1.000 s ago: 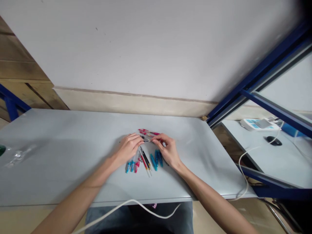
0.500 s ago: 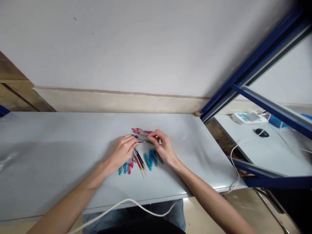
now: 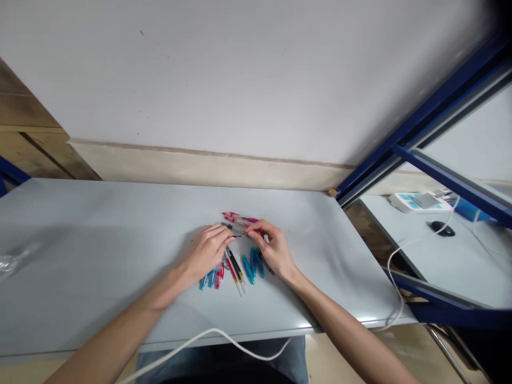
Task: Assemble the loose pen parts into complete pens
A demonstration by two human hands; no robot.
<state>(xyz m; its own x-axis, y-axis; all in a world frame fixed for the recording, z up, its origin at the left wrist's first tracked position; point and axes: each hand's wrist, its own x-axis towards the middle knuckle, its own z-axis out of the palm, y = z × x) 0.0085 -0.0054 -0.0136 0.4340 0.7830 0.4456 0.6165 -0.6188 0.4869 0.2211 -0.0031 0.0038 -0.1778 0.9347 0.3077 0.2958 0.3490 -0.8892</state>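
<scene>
My left hand [image 3: 208,248] is closed in a pinch on a thin dark pen refill [image 3: 239,236]. Its other end meets the pinched thumb and forefinger of my right hand [image 3: 275,249]; whether a small part is held there too is hidden. Just beyond the fingers lie red-and-clear pens [image 3: 236,216]. Loose red and black refills [image 3: 236,269] rest on the table between my wrists. Several blue pen barrel pieces [image 3: 248,269] lie below my right hand, beside a dark one partly covered by it. Clear barrel pieces with blue and red ends [image 3: 212,278] stick out under my left hand.
The grey table [image 3: 120,229] runs along a white wall [image 3: 240,80]. A white cable [image 3: 216,330] loops across the front edge. On the right stands a blue metal frame [image 3: 376,160], with a black mouse [image 3: 442,229] and a white device [image 3: 420,202] behind it.
The camera view has turned a little, so everything sits slightly further right. Both hands keep their pinch on the refill, close together, with little visible movement.
</scene>
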